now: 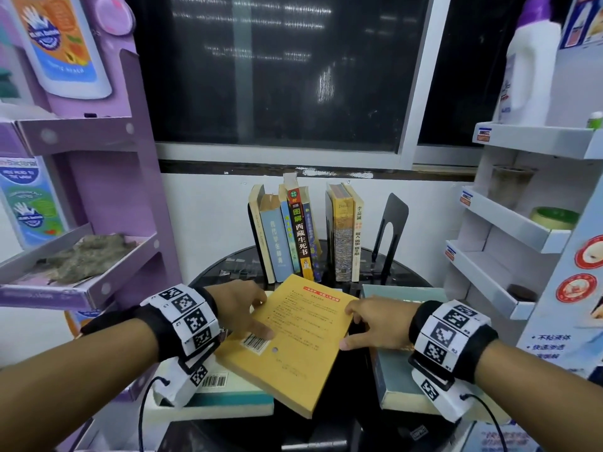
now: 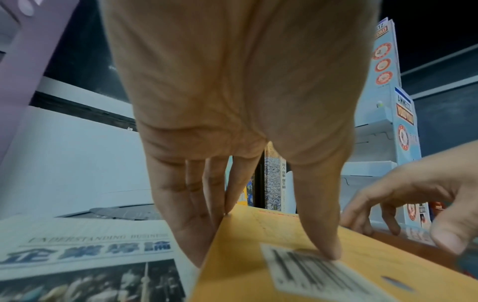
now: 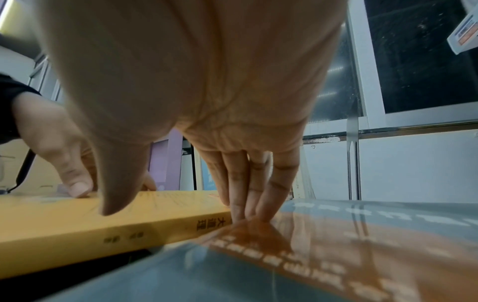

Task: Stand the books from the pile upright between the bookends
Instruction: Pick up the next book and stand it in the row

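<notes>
Yellow book (image 1: 291,340) lies flat between our hands, long axis slanting toward the gap in the upright row (image 1: 323,230); left hand (image 1: 239,308) and right hand (image 1: 375,324) pinch its side edges.

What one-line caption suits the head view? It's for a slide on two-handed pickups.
Both hands, left hand and right hand, grip a flat yellow book before upright books.

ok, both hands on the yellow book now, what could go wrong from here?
1. The yellow book bridges two flat books; the left hand and right hand pinch only its edges, so it might slip.
2. The upright books lean, with a gap in the row; inserting there could topple them.
3. The right bookend stands apart from the books, giving no support.
</notes>
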Motion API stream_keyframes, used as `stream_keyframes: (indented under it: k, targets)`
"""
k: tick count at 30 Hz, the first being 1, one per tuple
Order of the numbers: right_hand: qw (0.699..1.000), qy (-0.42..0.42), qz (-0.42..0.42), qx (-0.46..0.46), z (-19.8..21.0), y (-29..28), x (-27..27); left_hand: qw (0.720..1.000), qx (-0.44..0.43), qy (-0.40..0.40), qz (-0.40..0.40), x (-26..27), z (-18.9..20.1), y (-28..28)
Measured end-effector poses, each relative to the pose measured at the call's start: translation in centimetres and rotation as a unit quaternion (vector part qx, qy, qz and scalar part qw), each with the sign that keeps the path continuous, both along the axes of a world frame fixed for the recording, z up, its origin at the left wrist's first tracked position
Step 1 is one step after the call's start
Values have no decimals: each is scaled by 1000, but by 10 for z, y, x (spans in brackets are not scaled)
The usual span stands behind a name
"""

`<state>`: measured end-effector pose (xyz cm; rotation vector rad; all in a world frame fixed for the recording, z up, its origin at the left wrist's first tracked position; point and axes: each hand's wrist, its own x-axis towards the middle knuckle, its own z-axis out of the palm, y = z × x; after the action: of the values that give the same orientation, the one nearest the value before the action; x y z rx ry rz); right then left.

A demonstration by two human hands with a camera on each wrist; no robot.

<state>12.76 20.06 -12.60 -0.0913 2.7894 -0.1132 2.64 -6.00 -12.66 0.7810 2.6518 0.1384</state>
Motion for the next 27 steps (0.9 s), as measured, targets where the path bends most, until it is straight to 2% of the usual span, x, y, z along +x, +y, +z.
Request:
stream_keyframes:
  k: [4, 8, 10, 20, 23, 27]
  targets:
    - [1000, -11, -11, -12, 0, -1, -6, 999, 25, -23, -7, 3, -2, -7]
    - [1000, -24, -4, -11, 3, -7, -14, 991, 99, -85, 5, 9, -7, -16]
    - [1000, -22, 6, -4, 5, -11, -18, 989, 108, -97, 5, 11, -6, -21]
    - [999, 4, 38, -3, 6, -16, -32, 1000, -10, 4, 12, -29, -5, -7]
    - [999, 0, 44, -1, 6, -14, -36, 999, -39, 1, 15, -41, -6, -3]
    - [998, -6, 54, -8, 3, -10, -41, 999, -17, -27, 17, -46, -5, 2]
